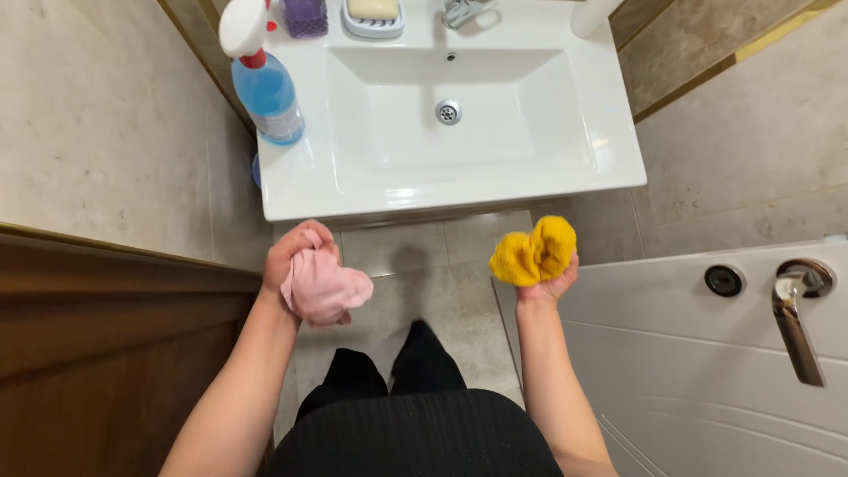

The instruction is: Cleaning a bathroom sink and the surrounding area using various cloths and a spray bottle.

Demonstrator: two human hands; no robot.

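Observation:
My left hand (290, 258) is closed around a bunched pink cloth (325, 290), which hangs down from the fist. A crumpled yellow cloth (533, 251) sits gripped in my right hand (549, 284), sticking up above the fingers. Both hands are held in front of me, below the front edge of a white sink (442, 190). Neither hand touches the sink.
A blue spray bottle (268, 93) stands on the sink's left corner. A purple item (306, 16), a soap dish (374, 16) and a tap (461, 11) line its back edge. A white door with a metal handle (793, 318) is at right, a brown wooden door at left.

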